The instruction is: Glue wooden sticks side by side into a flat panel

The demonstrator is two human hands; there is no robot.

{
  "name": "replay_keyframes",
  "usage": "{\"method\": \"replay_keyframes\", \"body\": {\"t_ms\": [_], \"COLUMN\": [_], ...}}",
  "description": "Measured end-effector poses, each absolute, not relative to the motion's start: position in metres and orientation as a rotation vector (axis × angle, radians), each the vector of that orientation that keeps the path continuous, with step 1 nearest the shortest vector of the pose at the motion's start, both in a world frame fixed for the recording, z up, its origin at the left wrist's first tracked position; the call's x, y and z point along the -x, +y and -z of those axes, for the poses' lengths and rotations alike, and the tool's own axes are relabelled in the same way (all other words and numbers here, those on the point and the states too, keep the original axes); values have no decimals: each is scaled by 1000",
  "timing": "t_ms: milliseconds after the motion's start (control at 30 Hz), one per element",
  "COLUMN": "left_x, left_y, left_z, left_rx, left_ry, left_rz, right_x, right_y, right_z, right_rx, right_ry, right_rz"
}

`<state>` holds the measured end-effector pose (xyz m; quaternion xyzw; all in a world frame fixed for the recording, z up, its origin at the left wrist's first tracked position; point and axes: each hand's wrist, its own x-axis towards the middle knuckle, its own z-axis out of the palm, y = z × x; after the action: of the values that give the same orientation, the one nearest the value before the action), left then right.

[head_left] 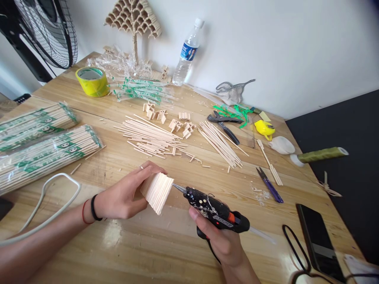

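Observation:
My left hand [128, 193] is closed around a small block of wooden sticks [158, 192] joined side by side, held above the table. In my right hand [217, 236] is a black hot glue gun [214, 207], with a clear glue stick [263, 235] poking out of its back. The gun's metal nozzle meets or nearly meets the block's right upper edge; I cannot tell whether they touch. Beyond my hands lie a pile of loose thin sticks [151, 136] and a second bundle of sticks [220, 144]. Several small stick pieces [188, 129] stand behind them.
Packed sticks [50, 156] and a white cable [45, 185] lie left. Yellow tape [92, 82], a water bottle [186, 55] and a stick-built tree [134, 23] stand at the back. Pliers [226, 122], purple snips [270, 185] and a phone [319, 242] lie right.

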<state>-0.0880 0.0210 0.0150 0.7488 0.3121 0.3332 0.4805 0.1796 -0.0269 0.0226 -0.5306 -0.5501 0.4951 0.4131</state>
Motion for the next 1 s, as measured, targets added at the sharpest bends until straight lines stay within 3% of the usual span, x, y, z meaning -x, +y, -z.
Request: {"method": "replay_keyframes", "body": {"t_ms": [1000], "left_x": [89], "left_y": [24], "left_z": [-19], "left_rx": [-1808], "left_ry": [760], "left_rz": [-776], "right_x": [-172], "right_y": [-14], "right_z": [-27], "right_rx": [1413], "right_ry": [-1353], "right_rz": [-1157]}}
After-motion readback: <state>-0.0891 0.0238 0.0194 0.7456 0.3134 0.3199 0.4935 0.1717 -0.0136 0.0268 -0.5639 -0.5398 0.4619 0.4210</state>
